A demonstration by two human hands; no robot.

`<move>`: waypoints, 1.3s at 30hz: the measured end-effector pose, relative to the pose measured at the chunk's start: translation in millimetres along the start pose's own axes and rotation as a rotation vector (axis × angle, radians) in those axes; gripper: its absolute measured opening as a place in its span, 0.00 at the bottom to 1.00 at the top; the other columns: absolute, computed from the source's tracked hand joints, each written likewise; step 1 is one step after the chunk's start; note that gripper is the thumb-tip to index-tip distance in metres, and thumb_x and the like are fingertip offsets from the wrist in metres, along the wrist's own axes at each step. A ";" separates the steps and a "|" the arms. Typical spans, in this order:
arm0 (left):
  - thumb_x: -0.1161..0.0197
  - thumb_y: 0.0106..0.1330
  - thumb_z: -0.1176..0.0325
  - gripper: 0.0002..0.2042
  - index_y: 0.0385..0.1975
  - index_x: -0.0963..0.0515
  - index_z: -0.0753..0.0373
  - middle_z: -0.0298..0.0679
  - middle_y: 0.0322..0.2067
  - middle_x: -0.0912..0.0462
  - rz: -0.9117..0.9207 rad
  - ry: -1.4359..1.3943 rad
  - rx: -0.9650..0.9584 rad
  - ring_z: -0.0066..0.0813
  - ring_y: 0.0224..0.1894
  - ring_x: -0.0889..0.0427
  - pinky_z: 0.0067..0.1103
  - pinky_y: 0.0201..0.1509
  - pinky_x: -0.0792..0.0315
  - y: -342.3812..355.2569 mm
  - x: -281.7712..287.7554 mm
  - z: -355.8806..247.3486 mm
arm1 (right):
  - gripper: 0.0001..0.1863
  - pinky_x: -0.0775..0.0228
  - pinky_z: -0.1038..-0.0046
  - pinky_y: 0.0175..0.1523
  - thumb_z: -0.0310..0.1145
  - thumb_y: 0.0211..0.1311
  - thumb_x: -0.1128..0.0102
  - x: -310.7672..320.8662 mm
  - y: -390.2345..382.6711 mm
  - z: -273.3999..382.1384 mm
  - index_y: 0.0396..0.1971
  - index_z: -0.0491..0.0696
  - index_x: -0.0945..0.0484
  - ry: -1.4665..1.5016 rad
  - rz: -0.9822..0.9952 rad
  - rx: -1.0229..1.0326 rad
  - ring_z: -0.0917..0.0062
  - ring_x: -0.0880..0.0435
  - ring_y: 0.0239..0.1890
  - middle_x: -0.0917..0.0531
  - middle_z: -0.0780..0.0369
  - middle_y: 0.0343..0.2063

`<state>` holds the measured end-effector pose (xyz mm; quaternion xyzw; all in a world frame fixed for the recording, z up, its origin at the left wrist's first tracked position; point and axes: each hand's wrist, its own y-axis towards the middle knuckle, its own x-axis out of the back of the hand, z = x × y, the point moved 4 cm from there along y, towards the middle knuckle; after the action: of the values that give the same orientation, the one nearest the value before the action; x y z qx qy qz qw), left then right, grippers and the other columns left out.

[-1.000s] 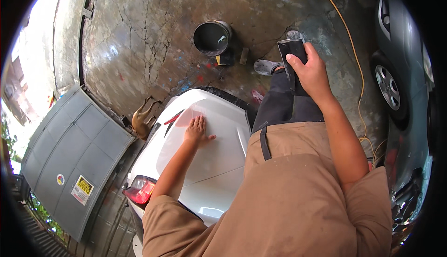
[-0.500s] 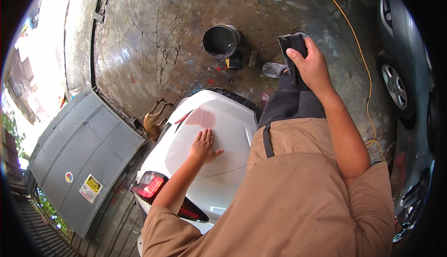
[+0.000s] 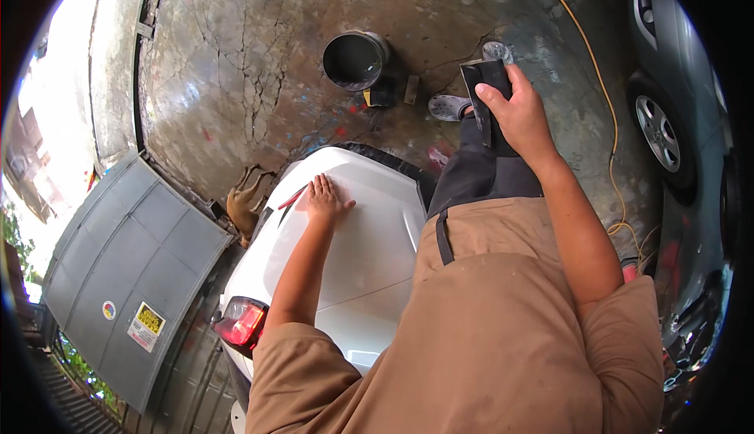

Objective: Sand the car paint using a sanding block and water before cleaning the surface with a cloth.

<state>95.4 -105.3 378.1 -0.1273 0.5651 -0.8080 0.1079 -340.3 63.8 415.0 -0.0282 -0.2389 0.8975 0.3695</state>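
White car body panel (image 3: 373, 249): low, ahead and left of the wearer's torso, beyond the red tail lamp (image 3: 242, 322). Left hand (image 3: 324, 205) flat on its far part, just beside a narrow red strip (image 3: 290, 197); fingers extended, close together, thumb out to the side, nothing gripped. Right hand (image 3: 517, 120) raised over the legs, thumb and fingers closed on a flat black piece (image 3: 492, 79). Farther out, on the stained concrete floor (image 3: 236, 88): dark bucket (image 3: 382, 51), small block (image 3: 411, 89) near it. Orange hose (image 3: 591, 57) at right, between wearer and grey car (image 3: 682, 65); grey panelled gate (image 3: 129, 253) at left.
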 end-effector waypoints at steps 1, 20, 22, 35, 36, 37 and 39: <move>0.60 0.69 0.32 0.48 0.75 0.56 0.69 0.48 0.77 0.58 -0.012 -0.020 0.025 0.40 0.79 0.64 0.34 0.80 0.71 -4.9 0.5 -4.1 | 0.15 0.27 0.68 0.40 0.37 0.62 0.34 -0.9 0.3 0.2 0.39 0.42 0.23 -0.003 0.004 -0.001 0.68 0.18 0.29 0.17 0.56 0.26; 0.64 0.70 0.33 0.46 0.74 0.52 0.70 0.48 0.76 0.55 -0.058 -0.008 -0.150 0.39 0.79 0.62 0.34 0.80 0.68 -119.1 -18.1 -45.5 | 0.17 0.27 0.66 0.38 0.39 0.63 0.35 -16.9 17.5 21.7 0.38 0.40 0.26 -0.029 0.015 0.122 0.64 0.17 0.30 0.16 0.53 0.28; 0.64 0.70 0.33 0.46 0.74 0.52 0.70 0.48 0.76 0.55 -0.055 -0.006 -0.163 0.39 0.79 0.62 0.35 0.80 0.68 -108.3 -19.3 -43.4 | 0.16 0.27 0.67 0.38 0.38 0.64 0.35 -14.9 17.8 18.3 0.38 0.40 0.26 -0.013 0.020 0.093 0.65 0.17 0.30 0.16 0.54 0.28; 0.58 0.69 0.33 0.48 0.74 0.55 0.71 0.52 0.76 0.58 -0.077 -0.015 0.207 0.45 0.79 0.64 0.38 0.79 0.71 -14.1 -2.2 -34.5 | 0.16 0.28 0.70 0.40 0.37 0.63 0.35 -17.2 2.4 0.7 0.38 0.39 0.25 0.004 0.076 0.023 0.72 0.21 0.31 0.19 0.57 0.28; 0.58 0.68 0.32 0.49 0.74 0.55 0.71 0.52 0.76 0.58 -0.065 -0.005 0.176 0.46 0.79 0.64 0.38 0.79 0.71 -15.7 -2.8 -39.9 | 0.16 0.28 0.70 0.40 0.37 0.63 0.35 -19.4 3.4 1.3 0.38 0.39 0.25 0.034 0.087 -0.017 0.72 0.21 0.30 0.18 0.57 0.28; 0.58 0.68 0.32 0.49 0.74 0.55 0.71 0.52 0.76 0.58 -0.063 -0.008 0.183 0.46 0.79 0.64 0.38 0.79 0.71 -19.4 -3.7 -44.1 | 0.16 0.28 0.70 0.40 0.37 0.63 0.35 -22.3 3.6 3.6 0.38 0.39 0.25 0.038 0.093 -0.013 0.72 0.21 0.30 0.18 0.57 0.28; 0.58 0.68 0.32 0.49 0.74 0.56 0.72 0.52 0.76 0.58 -0.065 -0.017 0.156 0.46 0.79 0.64 0.38 0.79 0.71 -26.6 -10.7 -57.9 | 0.16 0.27 0.70 0.40 0.38 0.63 0.35 -28.9 3.0 14.0 0.38 0.40 0.25 -0.009 0.106 0.052 0.70 0.19 0.31 0.17 0.56 0.29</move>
<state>85.7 -41.6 383.2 -0.1435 0.4949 -0.8516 0.0961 -324.5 36.7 422.4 -0.0274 -0.2155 0.9218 0.3212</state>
